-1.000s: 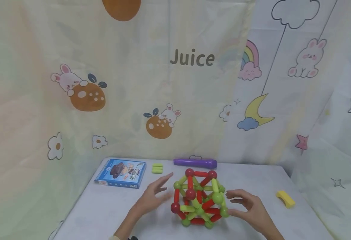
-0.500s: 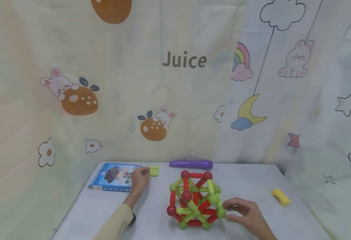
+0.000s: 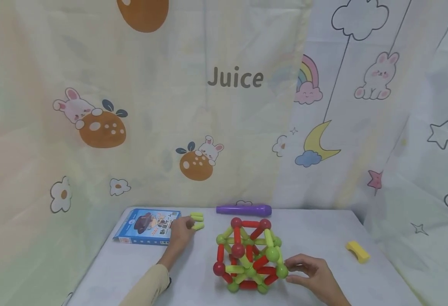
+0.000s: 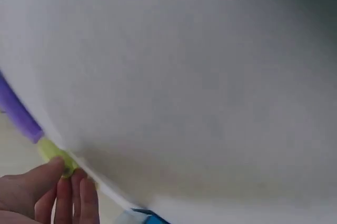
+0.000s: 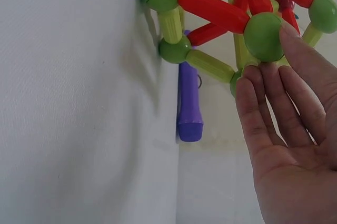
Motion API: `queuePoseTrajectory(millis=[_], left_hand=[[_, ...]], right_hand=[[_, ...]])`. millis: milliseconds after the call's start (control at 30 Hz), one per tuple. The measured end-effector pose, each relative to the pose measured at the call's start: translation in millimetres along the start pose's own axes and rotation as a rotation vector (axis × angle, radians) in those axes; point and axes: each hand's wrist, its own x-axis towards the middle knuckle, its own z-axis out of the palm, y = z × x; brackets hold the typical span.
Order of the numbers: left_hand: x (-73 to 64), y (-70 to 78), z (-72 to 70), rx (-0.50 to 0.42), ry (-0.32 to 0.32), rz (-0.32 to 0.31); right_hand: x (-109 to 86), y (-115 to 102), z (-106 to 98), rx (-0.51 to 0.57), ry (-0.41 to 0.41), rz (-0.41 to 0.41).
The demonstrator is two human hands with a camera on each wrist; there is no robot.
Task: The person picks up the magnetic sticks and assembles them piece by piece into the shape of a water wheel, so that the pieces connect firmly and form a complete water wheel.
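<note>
In the head view my left hand [image 3: 182,231] reaches past the blue box, beside the short yellow-green rods [image 3: 197,214]. Thumb and fingertips pinch one yellow-green rod [image 4: 57,155], seen in the left wrist view. A cage-like toy structure of red and green balls and rods [image 3: 250,270] stands on the table between my hands. At its right side, my right hand [image 3: 313,274] lightly holds a green corner ball [image 5: 264,37] between thumb and fingertips. In the right wrist view, the palm faces the camera and the fingers are only slightly bent.
The blue picture box [image 3: 147,226] lies at the back left. A purple microphone-shaped piece [image 3: 244,210] lies along the back edge, near a printed curtain [image 3: 243,170]. Far to the right sits a yellow arched block [image 3: 358,251] on the white table [image 3: 323,229].
My left hand left the structure's side, reached to the yellow-green rods and drew one slightly apart from the others. The right hand stays at the structure's corner.
</note>
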Motion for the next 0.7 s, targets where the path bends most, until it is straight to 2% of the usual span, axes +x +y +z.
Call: queuePoseTrajectory(millis=[167,267,400,567,700], left_hand=[[-30.7,20.7,-15.4,-0.156,-0.025,0.024],[-49.0,40.8,-31.8,-0.264,-0.077,0.03],[-70.0,66.0,-54.6,-0.36,-0.162,0.062],[-88.7,86.9,-73.9,-0.379,-0.234,0.141],[-98.2,102.3,-78.7,-0.3,-0.298,0.223]], right_hand=[[0.1,1.4,0.6,0.008,-0.001,-0.032],[0.6,0.2,0.1,0.004,0.007,-0.042],[0.5,-1.0,-0.7,0.004,0.013,-0.011],[1.2,0.3,-0.5,0.0,0.006,0.035],[1.9,0.7,-0.7,-0.016,0.005,0.038]])
